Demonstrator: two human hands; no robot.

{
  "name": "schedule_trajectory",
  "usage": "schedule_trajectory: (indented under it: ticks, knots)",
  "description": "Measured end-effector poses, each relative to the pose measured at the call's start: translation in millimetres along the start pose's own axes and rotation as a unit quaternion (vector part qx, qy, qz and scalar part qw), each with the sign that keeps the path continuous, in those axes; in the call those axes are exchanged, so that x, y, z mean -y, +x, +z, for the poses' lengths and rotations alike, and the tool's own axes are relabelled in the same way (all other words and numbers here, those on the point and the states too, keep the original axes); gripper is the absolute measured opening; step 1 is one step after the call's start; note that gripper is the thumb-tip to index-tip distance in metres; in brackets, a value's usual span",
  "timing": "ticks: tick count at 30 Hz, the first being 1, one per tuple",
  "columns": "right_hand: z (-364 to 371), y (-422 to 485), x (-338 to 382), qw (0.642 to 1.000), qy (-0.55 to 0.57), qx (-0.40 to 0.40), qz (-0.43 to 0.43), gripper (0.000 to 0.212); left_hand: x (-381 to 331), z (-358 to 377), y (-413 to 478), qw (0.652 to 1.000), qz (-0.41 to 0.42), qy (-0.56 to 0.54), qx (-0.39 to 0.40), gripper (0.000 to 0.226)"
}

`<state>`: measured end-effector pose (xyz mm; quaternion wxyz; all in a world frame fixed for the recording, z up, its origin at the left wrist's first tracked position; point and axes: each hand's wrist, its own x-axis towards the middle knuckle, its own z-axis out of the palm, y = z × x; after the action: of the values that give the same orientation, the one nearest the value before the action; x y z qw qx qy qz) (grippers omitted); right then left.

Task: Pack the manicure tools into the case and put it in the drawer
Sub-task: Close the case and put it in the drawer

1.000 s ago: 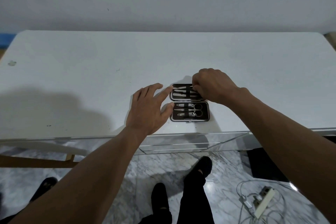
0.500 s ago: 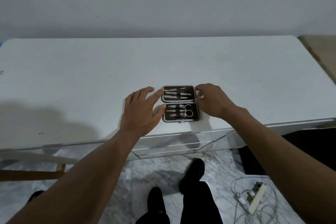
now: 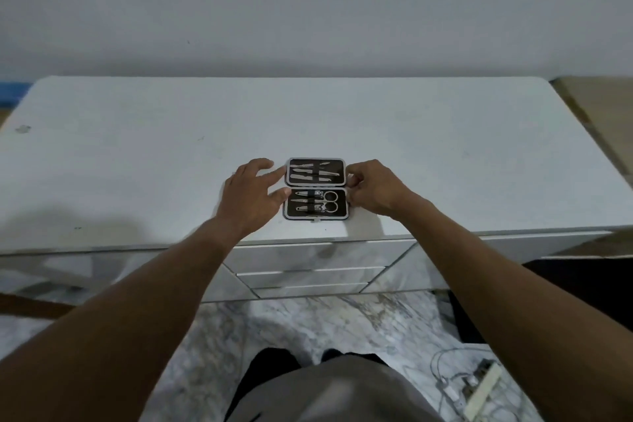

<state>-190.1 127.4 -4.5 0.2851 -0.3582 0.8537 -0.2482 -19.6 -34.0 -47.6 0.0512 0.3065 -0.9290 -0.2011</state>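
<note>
Left hand (image 3: 251, 197) spread loose, index and thumb tips touching the left edge of the manicure case (image 3: 315, 188). Right hand (image 3: 375, 190) curled, fingertips pinching its right edge. Case lies flat and unfolded, tools strapped in both halves, near front edge of white dresser top (image 3: 137, 154); drawer fronts (image 3: 308, 255) below, closed.

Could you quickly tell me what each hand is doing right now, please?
Left hand: open, fingertips at the left edge of the open black manicure case.
Right hand: fingers curled at its right edge; grip cannot be told.
</note>
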Motion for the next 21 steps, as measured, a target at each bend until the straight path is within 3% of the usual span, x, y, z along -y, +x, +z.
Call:
schedule_trajectory:
  ticks: [6,13,21]
  knots:
    - [-3.1,-0.8,3.8,1.0,0.005,0.007,-0.015,0.021,-30.5,-19.3,-0.1,0.985,-0.11,-0.097,0.087,0.042]
    - [2.1,5.1,-2.0,0.999,0.028,-0.014,0.011,0.015,-41.0,-25.8,1.3,0.975,-0.139,-0.161,0.064,0.007]
    - [5.4,10.7,-3.5,0.993,0.092,-0.056,0.04,0.019,-27.5,-21.1,19.0,0.961,-0.154,-0.221,0.061,0.016]
